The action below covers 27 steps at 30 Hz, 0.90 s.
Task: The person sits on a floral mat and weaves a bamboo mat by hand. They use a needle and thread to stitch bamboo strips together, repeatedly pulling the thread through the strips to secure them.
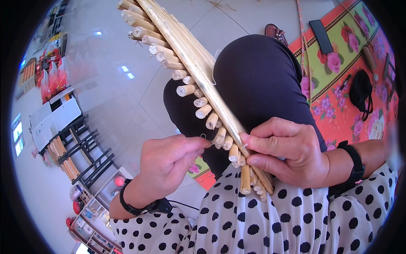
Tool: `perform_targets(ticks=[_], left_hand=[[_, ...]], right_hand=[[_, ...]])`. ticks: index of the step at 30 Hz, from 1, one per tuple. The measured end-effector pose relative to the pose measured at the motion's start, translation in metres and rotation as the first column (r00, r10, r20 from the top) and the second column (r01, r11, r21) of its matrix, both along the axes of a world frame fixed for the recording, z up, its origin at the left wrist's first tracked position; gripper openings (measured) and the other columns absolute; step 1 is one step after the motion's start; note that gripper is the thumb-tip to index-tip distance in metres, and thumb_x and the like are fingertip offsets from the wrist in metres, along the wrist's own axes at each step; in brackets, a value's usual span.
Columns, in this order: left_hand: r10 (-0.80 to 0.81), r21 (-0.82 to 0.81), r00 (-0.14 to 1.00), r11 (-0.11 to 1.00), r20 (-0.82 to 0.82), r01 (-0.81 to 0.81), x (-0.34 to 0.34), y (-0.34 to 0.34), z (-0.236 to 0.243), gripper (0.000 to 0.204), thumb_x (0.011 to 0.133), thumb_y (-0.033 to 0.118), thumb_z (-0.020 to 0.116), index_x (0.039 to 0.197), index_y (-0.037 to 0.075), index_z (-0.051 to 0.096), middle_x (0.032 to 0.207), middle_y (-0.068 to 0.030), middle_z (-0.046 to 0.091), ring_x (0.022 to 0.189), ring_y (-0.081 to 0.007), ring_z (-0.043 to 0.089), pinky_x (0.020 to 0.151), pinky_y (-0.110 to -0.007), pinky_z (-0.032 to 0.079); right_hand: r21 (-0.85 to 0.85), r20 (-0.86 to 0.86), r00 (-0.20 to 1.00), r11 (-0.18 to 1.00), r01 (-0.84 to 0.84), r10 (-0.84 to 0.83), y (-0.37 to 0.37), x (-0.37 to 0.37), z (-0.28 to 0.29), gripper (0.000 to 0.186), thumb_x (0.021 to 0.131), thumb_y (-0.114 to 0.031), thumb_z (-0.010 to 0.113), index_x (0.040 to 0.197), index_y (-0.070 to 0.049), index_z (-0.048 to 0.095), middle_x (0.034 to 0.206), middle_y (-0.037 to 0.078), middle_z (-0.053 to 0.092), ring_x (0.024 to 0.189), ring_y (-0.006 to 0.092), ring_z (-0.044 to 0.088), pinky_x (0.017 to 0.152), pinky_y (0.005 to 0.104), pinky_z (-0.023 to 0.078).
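Note:
A long bundle of pale cane-like sticks (pixel 198 84) lies diagonally over my dark-trousered legs, with many short round cut ends along its left side. My left hand (pixel 169 163) pinches a thin pale thread or wire (pixel 209 142) with a small loop, beside the lower cut ends. My right hand (pixel 287 154) grips the bundle near its lower end, thumb and fingertips against the long outer stick, where a small white bit of thread shows. Another loose white thread hangs along the bundle higher up.
A floral mat (pixel 330 99) at right holds a phone (pixel 320 36), a black cloth item (pixel 358 91) and small tools. A dark red shoe (pixel 272 31) lies beyond my knee. Stacked folding furniture (pixel 74 156), shelves (pixel 93 213) and red-and-white bags (pixel 53 82) line the left side.

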<state>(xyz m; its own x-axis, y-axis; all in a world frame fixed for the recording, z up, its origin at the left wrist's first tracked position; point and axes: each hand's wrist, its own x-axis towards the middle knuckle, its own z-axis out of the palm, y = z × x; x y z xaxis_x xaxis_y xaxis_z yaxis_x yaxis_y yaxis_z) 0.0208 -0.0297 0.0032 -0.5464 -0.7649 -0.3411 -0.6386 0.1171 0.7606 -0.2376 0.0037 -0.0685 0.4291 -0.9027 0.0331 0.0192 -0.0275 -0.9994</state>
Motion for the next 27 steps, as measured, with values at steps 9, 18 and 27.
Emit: perform_targets(ticks=[9,18,27], left_hand=[[0.028,0.016,0.999,0.999,-0.02,-0.027,-0.005,0.002,0.0,0.016,0.092,-0.002,0.064,0.106,0.0,0.071,0.072,-0.0088,0.067,0.061,-0.0173,0.07,0.052,-0.025,0.053],[-0.015,0.087,0.983,0.996,0.181,-0.001,-0.013,0.001,0.024,0.019,0.094,-0.004,0.059,0.111,0.0,0.066,0.079,-0.0111,0.07,0.065,-0.0182,0.072,0.057,-0.026,0.054],[0.038,0.06,0.992,0.997,0.123,-0.046,-0.007,0.004,0.013,0.008,0.094,-0.002,0.061,0.1,0.001,0.065,0.073,-0.0076,0.069,0.064,-0.0174,0.072,0.055,-0.026,0.052]], right_hand=[[-0.039,-0.021,1.0,0.999,-0.005,0.005,0.001,-0.002,-0.002,0.032,0.081,-0.002,0.081,0.112,0.002,0.073,0.1,0.013,0.07,0.081,0.022,0.071,0.068,0.0293,0.058],[-0.009,0.009,0.999,0.999,0.05,-0.05,0.003,0.002,-0.002,0.026,0.083,-0.004,0.079,0.107,0.002,0.073,0.095,0.014,0.07,0.076,0.0255,0.072,0.067,0.0308,0.06],[0.025,0.012,0.999,0.998,0.051,-0.051,0.002,0.001,-0.001,0.026,0.083,-0.004,0.079,0.108,0.002,0.073,0.095,0.014,0.07,0.076,0.0257,0.072,0.067,0.0311,0.059]])
